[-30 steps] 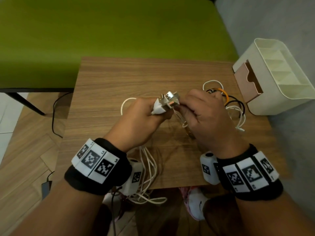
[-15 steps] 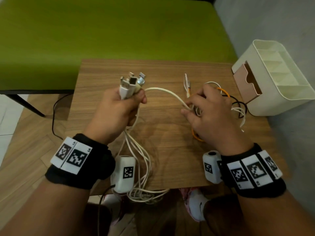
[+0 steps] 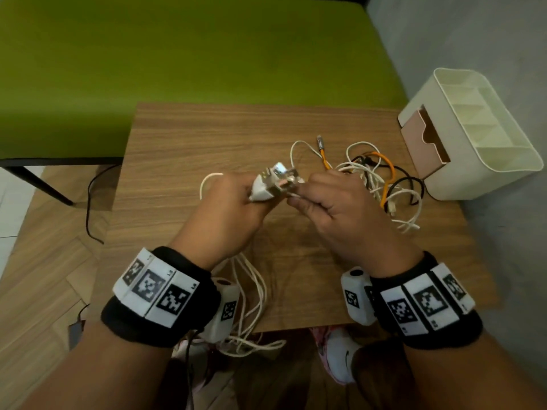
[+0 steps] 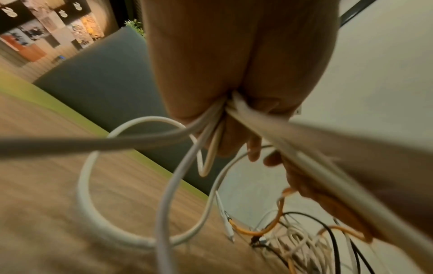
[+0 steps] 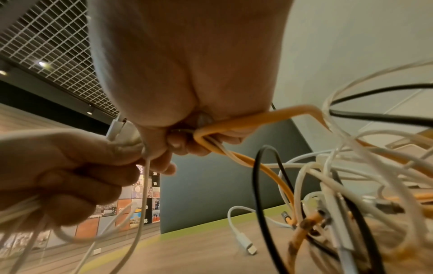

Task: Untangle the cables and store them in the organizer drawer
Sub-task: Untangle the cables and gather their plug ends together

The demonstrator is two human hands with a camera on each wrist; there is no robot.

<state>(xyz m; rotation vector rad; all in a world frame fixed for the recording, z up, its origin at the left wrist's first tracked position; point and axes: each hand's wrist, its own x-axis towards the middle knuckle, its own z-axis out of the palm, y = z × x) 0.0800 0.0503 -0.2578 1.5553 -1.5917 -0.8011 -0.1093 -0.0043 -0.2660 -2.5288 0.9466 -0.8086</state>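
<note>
Left hand: the left hand [image 3: 225, 214] is held above the middle of the table [image 3: 183, 143], fingers curled tight round a bunch of white cables [image 4: 201, 129], their plugs [image 3: 275, 180] sticking out past the thumb.
Right hand: the right hand [image 3: 337, 211] meets the left at the plugs; its thumb and fingers pinch there, and the lower fingers [image 5: 180, 144] are curled round the orange cable [image 5: 246, 122] and a thin white one.
White cables: from the left fist they run down past the near edge of the table and hang below it in loops [image 3: 251, 306]; one loop [image 3: 207, 182] shows beyond the left hand, lying on the table.
Tangle: a heap of white, black and orange cables [image 3: 381, 179] lies by the right edge of the table, just beside the organizer; part of it is lifted toward the right hand. An orange end with a metal plug [image 3: 321, 146] points to the far edge, a white loop [image 3: 296, 149] next to it.
Organizer: the cream organizer [image 3: 473, 137] stands at the far right corner, partly past the edge; its pink drawer [image 3: 420, 140] is pulled out toward the table. What is in the drawer cannot be told.
Beyond: a green surface [image 3: 177, 54] behind the far edge.
</note>
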